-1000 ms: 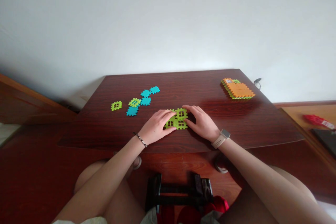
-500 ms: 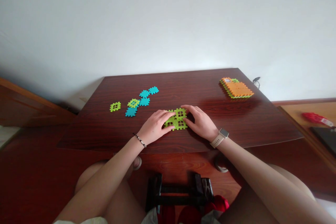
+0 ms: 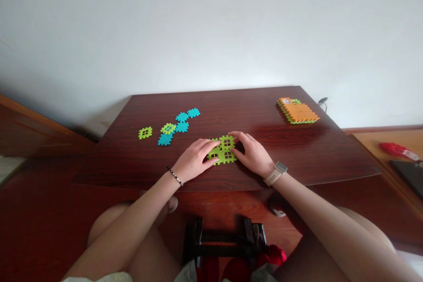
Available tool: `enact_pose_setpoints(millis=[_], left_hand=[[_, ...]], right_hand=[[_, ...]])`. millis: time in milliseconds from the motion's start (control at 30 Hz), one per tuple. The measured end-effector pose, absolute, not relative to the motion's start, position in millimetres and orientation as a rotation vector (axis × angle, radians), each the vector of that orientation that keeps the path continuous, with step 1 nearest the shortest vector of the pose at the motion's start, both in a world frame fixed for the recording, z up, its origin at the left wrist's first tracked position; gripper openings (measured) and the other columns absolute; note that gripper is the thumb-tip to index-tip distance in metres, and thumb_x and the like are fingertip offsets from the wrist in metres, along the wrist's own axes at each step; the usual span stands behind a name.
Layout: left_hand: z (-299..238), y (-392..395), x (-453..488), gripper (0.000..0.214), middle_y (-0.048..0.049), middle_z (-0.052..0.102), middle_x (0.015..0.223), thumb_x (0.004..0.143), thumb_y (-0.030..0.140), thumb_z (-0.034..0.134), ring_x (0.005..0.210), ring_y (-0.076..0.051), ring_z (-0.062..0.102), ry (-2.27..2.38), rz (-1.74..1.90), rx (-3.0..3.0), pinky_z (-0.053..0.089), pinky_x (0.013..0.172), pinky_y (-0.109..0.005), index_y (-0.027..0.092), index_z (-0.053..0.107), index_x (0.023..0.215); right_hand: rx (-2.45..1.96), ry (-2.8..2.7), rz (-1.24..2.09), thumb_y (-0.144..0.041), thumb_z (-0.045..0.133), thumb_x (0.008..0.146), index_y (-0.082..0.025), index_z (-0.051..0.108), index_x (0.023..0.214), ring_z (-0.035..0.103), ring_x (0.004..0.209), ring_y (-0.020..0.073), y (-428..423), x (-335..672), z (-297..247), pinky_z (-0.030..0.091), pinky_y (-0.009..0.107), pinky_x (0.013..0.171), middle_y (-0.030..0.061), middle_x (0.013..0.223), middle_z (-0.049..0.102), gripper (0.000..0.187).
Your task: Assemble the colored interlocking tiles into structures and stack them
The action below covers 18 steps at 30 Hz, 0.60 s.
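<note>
Both my hands press on a joined group of lime-green waffle-style plastic tiles [image 3: 223,150] lying flat on the dark wooden table [image 3: 264,150]. My left hand [image 3: 193,161] holds its left side, with the thumb along the lower edge. My right hand [image 3: 251,155] grips its right side, fingertips on the upper tile. The hands hide part of the tiles. Up and to the left lie several teal tiles [image 3: 181,127], a lime tile [image 3: 145,132], and another lime tile [image 3: 168,128] overlapping the teal ones.
A stack of orange and green tiles [image 3: 297,111] sits at the table's far right corner, with a black cable [image 3: 323,103] behind it. A red object [image 3: 395,149] and a dark tablet [image 3: 408,176] lie on a lower surface to the right. A white wall rises behind.
The view has shifted slightly. Both hands stay on the green tiles, and the loose tiles have not visibly moved.
</note>
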<state>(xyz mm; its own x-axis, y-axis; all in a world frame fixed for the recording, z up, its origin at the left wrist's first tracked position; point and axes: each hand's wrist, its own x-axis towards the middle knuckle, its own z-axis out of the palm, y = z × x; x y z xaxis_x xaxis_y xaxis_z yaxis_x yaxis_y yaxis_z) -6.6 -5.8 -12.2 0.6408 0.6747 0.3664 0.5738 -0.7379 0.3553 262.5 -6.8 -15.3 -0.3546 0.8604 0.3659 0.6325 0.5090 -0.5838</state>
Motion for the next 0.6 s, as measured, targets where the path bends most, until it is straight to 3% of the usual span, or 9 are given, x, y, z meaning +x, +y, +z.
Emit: enact_pose_setpoints(millis=[600], left_hand=[[-14.8, -13.0, -9.6, 0.05, -0.0107, 0.069, 0.14, 0.105, 0.031, 0.069, 0.132, -0.03, 0.066, 1.003, 0.709, 2.655, 0.058, 0.115, -0.053, 0.027, 0.053, 0.152]], right_hand=[[-1.191, -2.12, 0.493, -0.018, 0.063, 0.1, -0.027, 0.058, 0.137, 0.073, 0.103, 0.0276, -8.6, 261.6, -13.9, 0.059, 0.043, 0.095, 0.0064, 0.109, 0.075, 0.039]])
